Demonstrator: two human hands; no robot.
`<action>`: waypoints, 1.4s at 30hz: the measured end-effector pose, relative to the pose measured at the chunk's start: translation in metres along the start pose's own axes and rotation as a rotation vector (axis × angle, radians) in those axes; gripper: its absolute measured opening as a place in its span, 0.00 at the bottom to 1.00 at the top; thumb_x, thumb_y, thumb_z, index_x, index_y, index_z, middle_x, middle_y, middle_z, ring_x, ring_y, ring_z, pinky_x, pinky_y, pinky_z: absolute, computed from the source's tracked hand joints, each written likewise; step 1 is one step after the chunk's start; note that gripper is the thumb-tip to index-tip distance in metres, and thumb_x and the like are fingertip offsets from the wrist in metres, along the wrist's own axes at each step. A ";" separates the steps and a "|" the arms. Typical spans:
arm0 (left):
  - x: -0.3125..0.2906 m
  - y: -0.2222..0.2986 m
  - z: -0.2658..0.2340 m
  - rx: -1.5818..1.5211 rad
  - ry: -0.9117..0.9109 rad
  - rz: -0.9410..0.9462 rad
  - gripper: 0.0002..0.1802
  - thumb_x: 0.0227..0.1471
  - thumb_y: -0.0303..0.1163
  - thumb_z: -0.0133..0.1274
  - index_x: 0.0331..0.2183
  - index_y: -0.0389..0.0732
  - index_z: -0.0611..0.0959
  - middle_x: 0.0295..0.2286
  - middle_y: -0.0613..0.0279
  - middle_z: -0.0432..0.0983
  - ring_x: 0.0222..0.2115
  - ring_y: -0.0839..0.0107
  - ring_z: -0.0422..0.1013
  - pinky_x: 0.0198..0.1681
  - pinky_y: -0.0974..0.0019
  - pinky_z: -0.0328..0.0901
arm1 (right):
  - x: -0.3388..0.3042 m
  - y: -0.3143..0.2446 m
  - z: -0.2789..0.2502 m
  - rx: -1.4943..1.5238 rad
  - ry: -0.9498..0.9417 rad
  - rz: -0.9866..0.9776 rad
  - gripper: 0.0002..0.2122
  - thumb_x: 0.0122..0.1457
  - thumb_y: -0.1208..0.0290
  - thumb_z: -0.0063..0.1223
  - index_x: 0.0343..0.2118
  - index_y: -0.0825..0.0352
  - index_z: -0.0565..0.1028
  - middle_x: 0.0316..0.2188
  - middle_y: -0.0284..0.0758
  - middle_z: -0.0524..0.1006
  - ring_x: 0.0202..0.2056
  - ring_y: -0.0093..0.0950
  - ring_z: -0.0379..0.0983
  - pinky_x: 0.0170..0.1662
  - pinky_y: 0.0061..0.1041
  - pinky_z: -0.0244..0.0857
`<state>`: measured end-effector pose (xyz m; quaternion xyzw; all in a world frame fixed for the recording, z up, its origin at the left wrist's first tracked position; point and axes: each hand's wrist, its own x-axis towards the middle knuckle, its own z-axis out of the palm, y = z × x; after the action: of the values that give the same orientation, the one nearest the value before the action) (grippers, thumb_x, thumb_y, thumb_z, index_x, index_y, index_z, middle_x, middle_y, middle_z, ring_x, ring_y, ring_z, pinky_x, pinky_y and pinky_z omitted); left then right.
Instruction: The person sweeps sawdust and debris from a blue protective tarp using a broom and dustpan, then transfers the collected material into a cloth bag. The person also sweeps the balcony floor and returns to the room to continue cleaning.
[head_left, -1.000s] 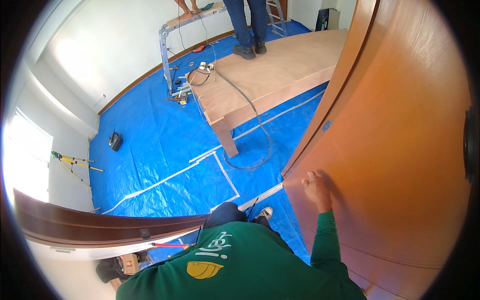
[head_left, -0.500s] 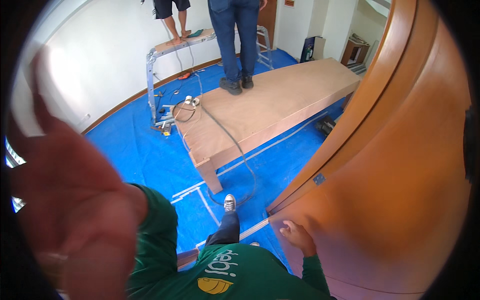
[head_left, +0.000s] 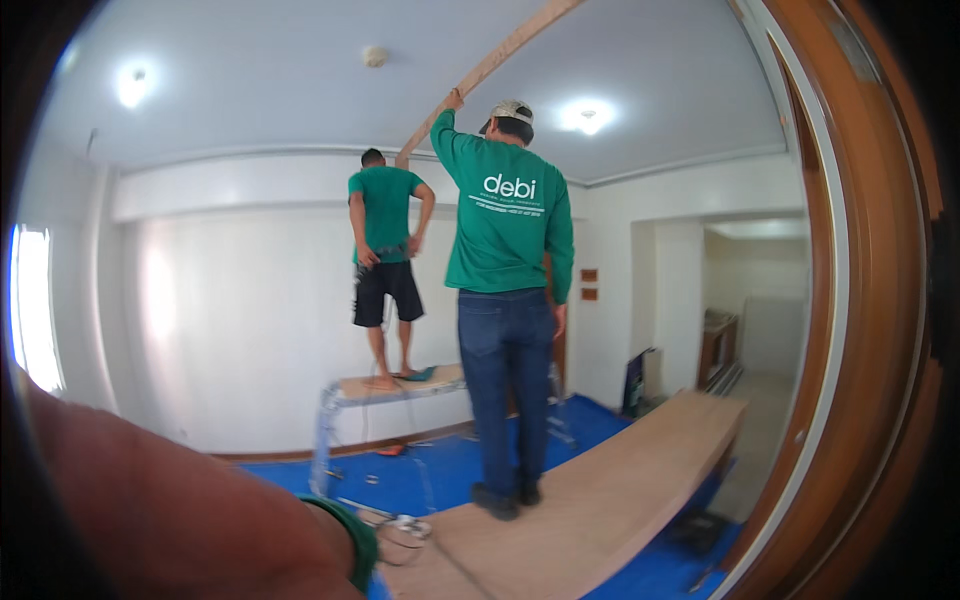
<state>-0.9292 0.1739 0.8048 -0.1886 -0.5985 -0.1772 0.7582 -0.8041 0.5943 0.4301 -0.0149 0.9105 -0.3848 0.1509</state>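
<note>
My bare left forearm [head_left: 190, 500], large and blurred, fills the lower left and runs up to the left rim from a green sleeve [head_left: 355, 545]. Its hand and fingers do not show. My right hand is out of the picture. Ahead, a person in a green long-sleeved shirt [head_left: 512, 240] stands on a long wooden platform [head_left: 600, 500], with the raised left hand against a long wooden strip [head_left: 490, 70] near the ceiling. Beyond, another person in a green shirt [head_left: 385, 215] and dark shorts stands on a raised work bench [head_left: 350, 388], holding a dark object at the waist.
Blue sheeting [head_left: 280, 472] covers the floor. Cables [head_left: 400, 525] lie on the platform's near end, and a red-orange tool [head_left: 392, 450] lies beyond. A brown wooden frame [head_left: 850, 330] curves along the right. White walls [head_left: 250, 330] and ceiling lights [head_left: 588, 118] surround the room.
The view has tilted up from the floor to the ceiling and the two people. My right hand and torso have left the picture; my left forearm now lies lower, its fingers out of sight.
</note>
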 end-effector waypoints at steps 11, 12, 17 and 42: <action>0.024 0.009 -0.003 0.013 0.217 0.122 0.22 0.65 0.39 0.51 0.57 0.44 0.77 0.57 0.51 0.69 0.57 0.53 0.68 0.63 0.49 0.63 | 0.052 0.036 -0.014 -0.058 -0.040 -0.107 0.29 0.69 0.51 0.50 0.64 0.68 0.68 0.55 0.57 0.76 0.58 0.54 0.71 0.61 0.47 0.64; 0.024 0.015 -0.009 0.003 0.243 0.151 0.22 0.65 0.40 0.51 0.57 0.44 0.76 0.57 0.51 0.69 0.57 0.53 0.68 0.63 0.49 0.63 | 0.048 0.040 -0.011 -0.065 -0.049 -0.120 0.28 0.69 0.51 0.50 0.63 0.68 0.69 0.54 0.57 0.76 0.57 0.55 0.72 0.60 0.48 0.65; 0.014 0.037 -0.034 -0.137 0.340 0.330 0.21 0.66 0.41 0.49 0.57 0.45 0.76 0.57 0.50 0.69 0.57 0.52 0.68 0.63 0.48 0.62 | 0.046 0.061 0.015 -0.045 0.019 -0.063 0.29 0.66 0.50 0.55 0.64 0.62 0.67 0.48 0.53 0.81 0.48 0.48 0.79 0.49 0.52 0.72; -0.618 -0.071 0.082 -0.619 -1.728 -1.256 0.23 0.62 0.35 0.59 0.56 0.38 0.80 0.41 0.53 0.83 0.41 0.63 0.80 0.45 0.61 0.74 | 0.239 0.229 -0.037 0.262 0.707 0.618 0.20 0.62 0.66 0.59 0.52 0.73 0.72 0.27 0.40 0.79 0.20 0.29 0.76 0.22 0.30 0.67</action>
<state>-1.1695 0.1798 0.2250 -0.0931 -0.8444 -0.4803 -0.2182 -1.0220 0.7467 0.2300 0.4068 0.8118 -0.4147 -0.0600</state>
